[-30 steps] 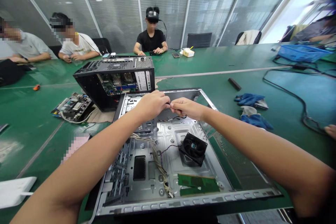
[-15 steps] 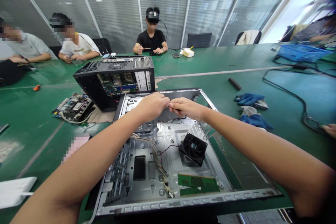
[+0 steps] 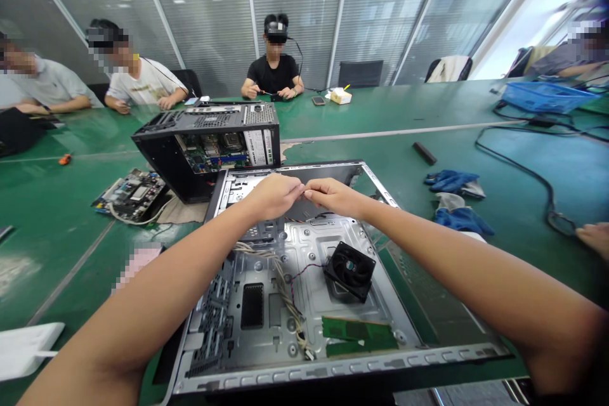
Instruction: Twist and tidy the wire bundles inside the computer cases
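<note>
Over the far end of an open computer case [image 3: 259, 361], my left hand [image 3: 277, 195] and my right hand [image 3: 335, 196] meet at the fingertips. Both are closed, and anything pinched between them is too small or hidden to name. The case lies flat with its metal tray showing. Inside it, a black cooling fan [image 3: 351, 268] rests tilted on the right side. Green memory modules [image 3: 356, 330] lie near the front edge. A bundle of beige cables [image 3: 284, 285] runs down the middle of the tray.
Behind the case stands another computer case [image 3: 166, 155] with its board exposed. Left of it lies a loose motherboard [image 3: 136, 193]. Blue gloves [image 3: 451, 181], a dark bar [image 3: 424, 153] and a black cable [image 3: 528, 168] are on the right. Several people sit around the green table [image 3: 342, 124].
My joined hands have shifted very slightly left, fingertips still together. At the left, the person in white has moved their hands apart. The things in the case have stayed put.
</note>
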`<state>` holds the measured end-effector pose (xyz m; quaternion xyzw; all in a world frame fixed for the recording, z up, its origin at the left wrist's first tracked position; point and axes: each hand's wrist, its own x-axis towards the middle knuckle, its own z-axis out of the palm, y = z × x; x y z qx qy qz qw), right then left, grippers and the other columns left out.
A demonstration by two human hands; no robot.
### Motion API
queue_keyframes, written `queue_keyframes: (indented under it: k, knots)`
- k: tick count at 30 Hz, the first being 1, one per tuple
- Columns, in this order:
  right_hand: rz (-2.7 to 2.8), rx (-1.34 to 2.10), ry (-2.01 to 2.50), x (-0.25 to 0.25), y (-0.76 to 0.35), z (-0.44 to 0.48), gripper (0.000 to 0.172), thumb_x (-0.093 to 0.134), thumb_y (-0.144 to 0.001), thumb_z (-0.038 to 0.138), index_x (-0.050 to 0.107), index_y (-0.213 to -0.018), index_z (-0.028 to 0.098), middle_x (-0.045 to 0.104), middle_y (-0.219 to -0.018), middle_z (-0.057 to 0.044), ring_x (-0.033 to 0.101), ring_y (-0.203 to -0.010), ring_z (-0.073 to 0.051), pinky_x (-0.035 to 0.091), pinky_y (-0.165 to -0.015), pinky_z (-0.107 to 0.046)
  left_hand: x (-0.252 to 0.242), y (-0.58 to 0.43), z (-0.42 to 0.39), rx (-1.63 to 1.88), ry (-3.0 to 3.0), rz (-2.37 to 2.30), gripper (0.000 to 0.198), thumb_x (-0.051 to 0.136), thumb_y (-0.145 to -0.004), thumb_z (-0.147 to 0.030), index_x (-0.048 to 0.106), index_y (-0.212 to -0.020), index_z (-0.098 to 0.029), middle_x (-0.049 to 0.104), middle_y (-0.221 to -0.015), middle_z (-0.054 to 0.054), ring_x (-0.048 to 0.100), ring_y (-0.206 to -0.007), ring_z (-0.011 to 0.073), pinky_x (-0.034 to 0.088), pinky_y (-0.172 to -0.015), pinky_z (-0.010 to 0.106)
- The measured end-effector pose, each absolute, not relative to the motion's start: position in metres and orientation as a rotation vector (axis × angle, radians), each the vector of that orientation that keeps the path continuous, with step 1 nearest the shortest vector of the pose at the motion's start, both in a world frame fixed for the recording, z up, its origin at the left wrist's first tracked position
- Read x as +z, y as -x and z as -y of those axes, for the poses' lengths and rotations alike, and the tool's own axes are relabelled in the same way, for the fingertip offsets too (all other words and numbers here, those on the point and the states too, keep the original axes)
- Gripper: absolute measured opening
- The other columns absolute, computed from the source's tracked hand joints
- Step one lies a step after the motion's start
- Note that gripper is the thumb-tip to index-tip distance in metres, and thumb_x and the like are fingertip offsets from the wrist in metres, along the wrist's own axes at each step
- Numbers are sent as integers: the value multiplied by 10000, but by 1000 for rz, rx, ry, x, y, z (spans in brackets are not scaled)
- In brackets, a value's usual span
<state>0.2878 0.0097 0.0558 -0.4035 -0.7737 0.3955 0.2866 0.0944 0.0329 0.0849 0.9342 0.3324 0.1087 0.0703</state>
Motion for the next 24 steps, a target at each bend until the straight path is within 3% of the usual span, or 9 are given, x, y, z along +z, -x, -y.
queue_keyframes:
  k: [16, 19, 22, 24]
  knots:
    - [2122, 777, 1128, 56, -286, -11, 160, 506, -842, 244, 592, -741, 155, 463, -614, 26, 391, -598, -111, 292, -589, -251, 83, -97, -33, 335, -2780, -1128, 414, 360, -926, -307, 633, -648, -168, 627, -614, 37, 544, -592, 149, 348, -599, 285]
    - [2116, 896, 1096, 57, -287, -11, 200, 481, -867, 261, 579, -729, 155, 458, -617, 21, 377, -590, -111, 288, -572, -250, 84, -96, -32, 429, -2838, -1057, 338, 387, -933, -320, 637, -762, -169, 647, -700, 46, 557, -656, 163, 364, -626, 288]
    - [1995, 1125, 1080, 58, -287, -10, 239, 474, -894, 317, 535, -714, 173, 339, -549, 53, 283, -511, -97, 229, -493, -241, 86, -94, -29, 574, -2821, -946, 194, 488, -899, -328, 591, -962, -176, 660, -812, 39, 574, -754, 172, 394, -678, 284]
    - [1880, 1300, 1068, 58, -288, -9, 245, 476, -902, 336, 502, -712, 185, 259, -521, 73, 216, -467, -88, 175, -453, -241, 87, -92, -28, 611, -2839, -871, 218, 569, -850, -321, 553, -1016, -179, 654, -874, 43, 573, -810, 180, 410, -713, 286]
